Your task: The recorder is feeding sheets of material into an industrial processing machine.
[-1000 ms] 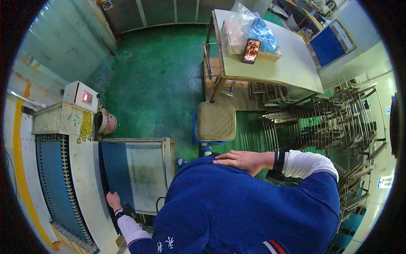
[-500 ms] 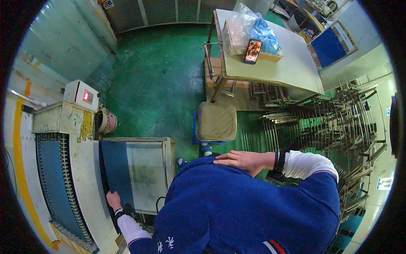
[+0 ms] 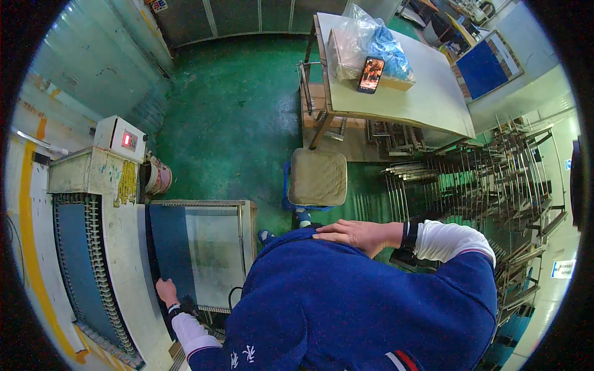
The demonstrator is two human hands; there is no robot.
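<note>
My left hand is closed at the left edge of a dark blue sheet, next to the dark slot of the pale machine. What its fingers hold, if anything, is hidden. The sheet lies across the left part of a pale, framed bed with a metal rod along its right side. My right hand rests on the front of my dark blue top, its fingers stretched out and holding nothing.
A padded stool stands ahead of me. Beyond it, a table carries plastic bags and a phone. Metal racks crowd the right side. At left stand a control box, a bucket and a roller section.
</note>
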